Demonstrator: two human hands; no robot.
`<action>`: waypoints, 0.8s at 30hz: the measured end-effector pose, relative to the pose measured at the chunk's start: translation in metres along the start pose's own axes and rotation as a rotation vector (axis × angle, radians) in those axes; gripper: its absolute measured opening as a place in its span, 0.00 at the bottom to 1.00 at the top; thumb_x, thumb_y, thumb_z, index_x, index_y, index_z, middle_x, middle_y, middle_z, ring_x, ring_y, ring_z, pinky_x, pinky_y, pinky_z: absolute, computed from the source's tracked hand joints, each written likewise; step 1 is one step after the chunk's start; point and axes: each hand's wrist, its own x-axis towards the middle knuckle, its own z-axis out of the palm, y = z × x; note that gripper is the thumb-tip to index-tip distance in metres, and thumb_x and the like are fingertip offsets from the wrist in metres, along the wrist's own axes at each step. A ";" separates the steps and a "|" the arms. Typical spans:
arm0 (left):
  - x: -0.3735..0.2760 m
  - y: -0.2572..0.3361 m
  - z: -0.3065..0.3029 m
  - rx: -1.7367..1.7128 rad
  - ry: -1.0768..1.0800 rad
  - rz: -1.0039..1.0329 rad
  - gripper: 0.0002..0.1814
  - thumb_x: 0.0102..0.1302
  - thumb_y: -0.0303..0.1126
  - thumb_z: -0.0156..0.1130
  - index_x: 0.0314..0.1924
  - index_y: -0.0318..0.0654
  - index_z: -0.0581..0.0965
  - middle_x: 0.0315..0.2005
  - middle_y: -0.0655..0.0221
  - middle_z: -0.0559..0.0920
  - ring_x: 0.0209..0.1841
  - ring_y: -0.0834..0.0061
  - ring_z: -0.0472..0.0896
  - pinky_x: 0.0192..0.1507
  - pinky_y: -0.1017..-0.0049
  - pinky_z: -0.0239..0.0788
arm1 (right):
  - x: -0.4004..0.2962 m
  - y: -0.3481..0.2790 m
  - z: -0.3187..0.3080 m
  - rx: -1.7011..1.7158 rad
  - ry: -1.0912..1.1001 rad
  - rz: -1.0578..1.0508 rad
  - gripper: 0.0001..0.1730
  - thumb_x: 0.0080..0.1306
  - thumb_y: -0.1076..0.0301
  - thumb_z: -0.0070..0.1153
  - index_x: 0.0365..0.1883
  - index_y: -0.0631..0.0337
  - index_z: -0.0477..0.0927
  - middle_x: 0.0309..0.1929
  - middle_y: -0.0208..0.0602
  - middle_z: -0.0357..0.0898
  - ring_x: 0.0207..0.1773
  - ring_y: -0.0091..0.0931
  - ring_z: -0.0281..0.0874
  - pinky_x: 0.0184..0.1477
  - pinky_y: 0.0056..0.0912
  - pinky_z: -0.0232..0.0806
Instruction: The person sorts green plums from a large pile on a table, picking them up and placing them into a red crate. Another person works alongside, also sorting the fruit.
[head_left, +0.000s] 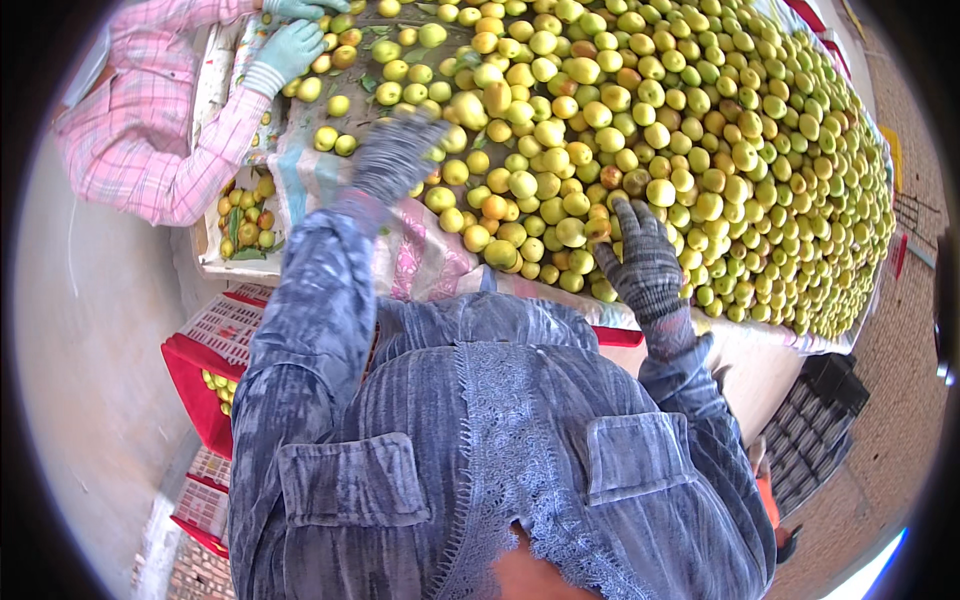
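A large heap of small round yellow-green fruits (720, 135), some with brown or orange patches, covers a cloth-lined table. My left hand (401, 150), in a grey knitted glove, is blurred and reaches over the heap's left edge; whether it holds a fruit cannot be made out. At the heap's near edge, my right hand (643, 259), in a matching striped glove, rests with thumb and fingers apart around a brownish fruit (598, 229), touching or nearly touching it. Leaves lie among the looser fruits near my left hand.
At the upper left, a co-worker's gloved hands (289, 52) are among fruits. A compartment of discoloured fruits and leaves (247, 217) sits at the table's left corner. Red and white plastic crates (202, 360) stand below left. Black crates (814, 420) stand on the brick floor at right.
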 end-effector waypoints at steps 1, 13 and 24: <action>0.000 -0.023 0.003 0.048 -0.164 -0.145 0.27 0.61 0.46 0.60 0.61 0.53 0.72 0.58 0.59 0.71 0.59 0.58 0.72 0.60 0.56 0.64 | -0.010 0.001 0.001 0.007 -0.053 0.060 0.40 0.58 0.57 0.65 0.67 0.56 0.65 0.65 0.54 0.65 0.65 0.47 0.65 0.65 0.48 0.61; -0.019 0.118 -0.033 -0.331 -0.425 0.359 0.17 0.62 0.38 0.57 0.51 0.52 0.81 0.62 0.60 0.72 0.69 0.61 0.65 0.69 0.54 0.53 | 0.024 -0.009 0.043 0.041 -0.019 0.116 0.51 0.46 0.54 0.74 0.68 0.50 0.64 0.71 0.61 0.50 0.63 0.51 0.69 0.63 0.48 0.66; -0.002 0.013 0.005 -0.021 -0.038 0.034 0.20 0.59 0.39 0.61 0.52 0.44 0.77 0.59 0.64 0.73 0.65 0.56 0.67 0.66 0.57 0.57 | 0.072 -0.089 0.072 0.397 -0.071 -0.217 0.46 0.52 0.63 0.68 0.69 0.47 0.61 0.66 0.56 0.59 0.56 0.48 0.75 0.53 0.45 0.73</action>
